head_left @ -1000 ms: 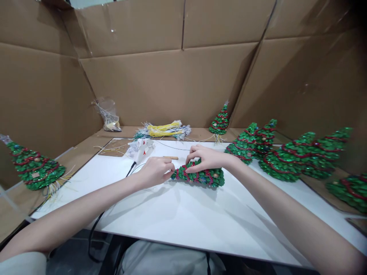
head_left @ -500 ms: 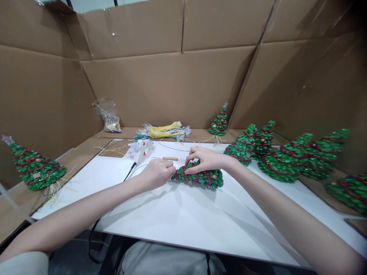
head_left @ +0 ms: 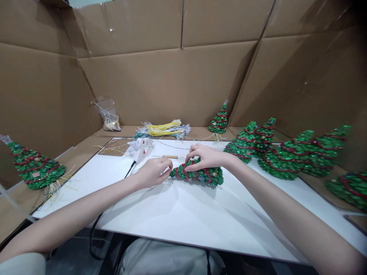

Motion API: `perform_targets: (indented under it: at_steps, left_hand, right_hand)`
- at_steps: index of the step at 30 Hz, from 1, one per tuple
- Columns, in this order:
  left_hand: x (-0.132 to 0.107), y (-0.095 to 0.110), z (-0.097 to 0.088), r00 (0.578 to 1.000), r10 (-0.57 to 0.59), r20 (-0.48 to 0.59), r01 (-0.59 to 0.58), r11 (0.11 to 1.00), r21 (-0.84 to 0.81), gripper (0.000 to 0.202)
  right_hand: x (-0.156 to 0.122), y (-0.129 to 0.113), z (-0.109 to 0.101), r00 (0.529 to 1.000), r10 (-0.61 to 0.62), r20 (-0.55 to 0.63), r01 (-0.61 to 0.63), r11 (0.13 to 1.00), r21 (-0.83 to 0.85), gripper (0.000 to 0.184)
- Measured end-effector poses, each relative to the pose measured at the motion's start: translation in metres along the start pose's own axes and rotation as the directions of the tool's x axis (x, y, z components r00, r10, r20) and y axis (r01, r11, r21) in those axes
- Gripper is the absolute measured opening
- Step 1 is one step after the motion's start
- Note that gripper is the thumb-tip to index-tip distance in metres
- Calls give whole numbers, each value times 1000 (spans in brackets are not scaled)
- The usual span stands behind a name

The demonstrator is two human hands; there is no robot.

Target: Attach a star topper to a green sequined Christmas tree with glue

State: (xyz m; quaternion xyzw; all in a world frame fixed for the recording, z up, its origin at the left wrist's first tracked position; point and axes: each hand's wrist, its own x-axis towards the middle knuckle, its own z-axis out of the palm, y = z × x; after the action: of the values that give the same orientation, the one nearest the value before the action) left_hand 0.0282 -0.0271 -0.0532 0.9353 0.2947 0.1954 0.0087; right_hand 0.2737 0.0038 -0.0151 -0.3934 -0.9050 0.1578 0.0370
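A small green Christmas tree with red garland (head_left: 208, 175) lies on its side on the white table, its tip toward the left. My right hand (head_left: 200, 157) grips it from above, thumb on the near side and fingers over the far side. By the tip, my left hand (head_left: 157, 172) has thumb and forefinger pinched together; whether anything is between them is too small to make out. Just beyond the hands lies an awl with a wooden handle (head_left: 170, 157). A white glue gun (head_left: 143, 149) rests behind my left hand, its black cord running toward me.
Several more trees stand at the right (head_left: 286, 156), with one at the back (head_left: 219, 120) and one at the left (head_left: 36, 168) trailing wires. Bundled yellow and white wires (head_left: 163, 129) lie along the back beside a clear plastic bag (head_left: 109, 116). Cardboard walls (head_left: 143, 84) surround the table.
My left hand has shifted slightly left, and its fingers have come away from over the tree's tip, which now shows more. The right hand keeps its hold on the tree.
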Motion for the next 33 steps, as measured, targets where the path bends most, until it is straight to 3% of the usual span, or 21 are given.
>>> perform_targets:
  at_steps: [20,33]
  left_hand:
    - [0,1,4,996,-83,30,86,985,-152,12]
    - [-9,-11,-6,997,-72,-7,72,997,15,9]
  right_hand:
    - [-1,0,-1,1000,13,-10,-12,1000,27,53]
    - [-1,0,1,1000,11,-20,-10,999,35,52]
